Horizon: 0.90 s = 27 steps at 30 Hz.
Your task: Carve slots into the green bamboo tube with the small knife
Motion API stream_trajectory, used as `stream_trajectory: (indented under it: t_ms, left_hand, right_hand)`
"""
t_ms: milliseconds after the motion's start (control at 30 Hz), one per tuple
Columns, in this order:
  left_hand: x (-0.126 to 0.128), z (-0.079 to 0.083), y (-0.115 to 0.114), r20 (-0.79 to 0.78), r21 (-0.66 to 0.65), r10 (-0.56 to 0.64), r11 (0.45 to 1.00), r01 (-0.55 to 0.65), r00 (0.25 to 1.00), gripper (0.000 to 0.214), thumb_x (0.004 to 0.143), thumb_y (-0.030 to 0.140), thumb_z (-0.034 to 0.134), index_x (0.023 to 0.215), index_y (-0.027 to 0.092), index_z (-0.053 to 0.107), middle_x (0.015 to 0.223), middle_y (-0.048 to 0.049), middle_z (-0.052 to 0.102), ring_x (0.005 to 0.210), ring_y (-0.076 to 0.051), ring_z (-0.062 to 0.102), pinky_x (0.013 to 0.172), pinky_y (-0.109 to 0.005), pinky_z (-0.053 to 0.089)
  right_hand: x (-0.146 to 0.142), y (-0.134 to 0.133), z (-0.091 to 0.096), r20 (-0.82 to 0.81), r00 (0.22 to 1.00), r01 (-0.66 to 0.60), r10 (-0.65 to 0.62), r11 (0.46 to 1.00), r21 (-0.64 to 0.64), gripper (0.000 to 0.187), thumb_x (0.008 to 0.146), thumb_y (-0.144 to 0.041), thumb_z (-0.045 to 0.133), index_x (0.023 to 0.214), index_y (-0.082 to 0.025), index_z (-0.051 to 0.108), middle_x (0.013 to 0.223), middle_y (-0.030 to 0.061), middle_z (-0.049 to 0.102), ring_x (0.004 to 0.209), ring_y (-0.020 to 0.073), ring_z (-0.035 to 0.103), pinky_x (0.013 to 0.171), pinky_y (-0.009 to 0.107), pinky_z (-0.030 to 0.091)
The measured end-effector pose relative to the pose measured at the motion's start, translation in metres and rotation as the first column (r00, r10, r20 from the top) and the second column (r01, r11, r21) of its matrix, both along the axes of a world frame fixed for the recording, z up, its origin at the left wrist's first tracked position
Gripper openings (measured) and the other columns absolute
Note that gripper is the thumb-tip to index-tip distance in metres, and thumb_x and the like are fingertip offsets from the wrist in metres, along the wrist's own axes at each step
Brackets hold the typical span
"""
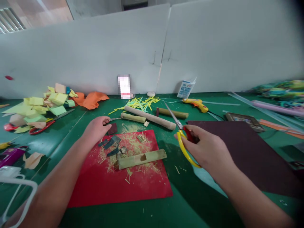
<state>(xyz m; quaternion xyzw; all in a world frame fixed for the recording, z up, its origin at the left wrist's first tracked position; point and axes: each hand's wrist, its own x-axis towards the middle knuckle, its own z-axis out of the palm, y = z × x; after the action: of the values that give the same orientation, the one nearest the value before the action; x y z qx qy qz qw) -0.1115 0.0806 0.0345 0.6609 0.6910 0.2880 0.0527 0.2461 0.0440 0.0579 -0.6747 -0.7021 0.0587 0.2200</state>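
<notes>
Head view: right hand (pixel 205 146) grips scissors (pixel 180 125); left hand (pixel 98 128) pinches small tool (pixel 112 120); notched bamboo piece (pixel 129 161) on red sheet (pixel 118 192).

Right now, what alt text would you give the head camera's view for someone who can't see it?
The right hand holds yellow-and-red scissors above a green table, while the left hand holds a small dark-handled tool. Nearer the viewer, a bamboo piece with a cut opening lies among shavings on a red sheet.

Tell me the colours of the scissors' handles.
On the scissors in the right hand, the handles are yellow and red; the head view shows them best.
</notes>
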Motion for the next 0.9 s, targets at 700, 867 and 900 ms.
stream_trajectory:
  t_ms: [700, 867, 900]
  left_hand:
    - [0.185, 0.007, 0.146, -0.195, -0.154, -0.342, 0.936, 0.315, 0.919, 0.023, 0.069, 0.021, 0.066, 0.091, 0.015, 0.068, 0.097, -0.0113, 0.066, 0.091, -0.023, 0.060, 0.080, -0.032, 0.044]
    - [0.186, 0.003, 0.146, -0.204, -0.141, -0.373, 0.926, 0.350, 0.905, 0.015, 0.069, 0.017, 0.062, 0.083, 0.018, 0.069, 0.094, -0.0077, 0.066, 0.091, -0.022, 0.059, 0.080, -0.031, 0.044]
    - [0.186, 0.002, 0.146, -0.201, -0.132, -0.376, 0.925, 0.355, 0.905, 0.015, 0.069, 0.016, 0.061, 0.081, 0.018, 0.069, 0.093, -0.0075, 0.066, 0.090, -0.022, 0.059, 0.080, -0.031, 0.044]
  right_hand:
    - [0.038, 0.017, 0.006, 0.403, 0.915, 0.157, -0.028, 0.944, -0.291, 0.030, 0.079, -0.045, 0.041, 0.074, -0.020, 0.057, 0.075, 0.0157, 0.062, 0.068, 0.0299, 0.060, 0.049, 0.034, 0.035]
    - [0.040, 0.016, 0.002, 0.415, 0.910, 0.138, -0.009, 0.949, -0.282, 0.034, 0.079, -0.049, 0.043, 0.077, -0.020, 0.061, 0.077, 0.0148, 0.063, 0.070, 0.0296, 0.061, 0.049, 0.033, 0.034]
    - [0.039, 0.016, 0.002, 0.421, 0.907, 0.148, -0.016, 0.948, -0.282, 0.035, 0.078, -0.050, 0.043, 0.079, -0.020, 0.061, 0.078, 0.0147, 0.064, 0.071, 0.0299, 0.061, 0.049, 0.033, 0.034]
